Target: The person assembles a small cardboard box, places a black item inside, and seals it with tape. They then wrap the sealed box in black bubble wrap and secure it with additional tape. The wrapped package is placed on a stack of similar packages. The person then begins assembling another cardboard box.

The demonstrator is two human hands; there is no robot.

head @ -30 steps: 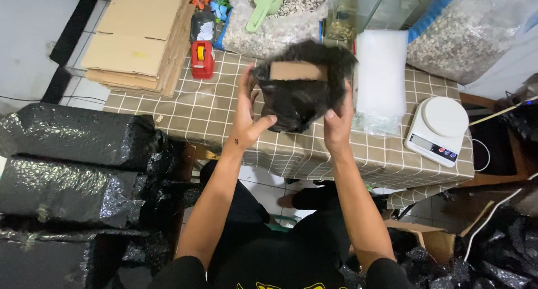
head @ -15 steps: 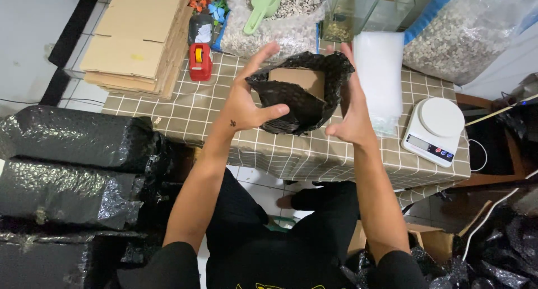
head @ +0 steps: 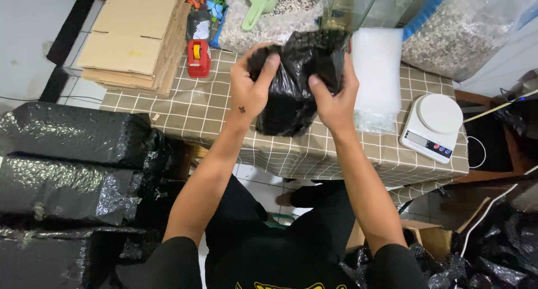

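Both hands clutch black bag [head: 294,87] above tabletop [head: 185,107] middle: left hand [head: 250,86] fingers curled over top, right hand [head: 334,97] pinching side. Scale [head: 432,126] at right edge.

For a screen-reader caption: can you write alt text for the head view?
Both hands, left hand and right hand, grip a black plastic bag above a checked tablecloth. A white kitchen scale sits to the right, flattened cardboard to the left.
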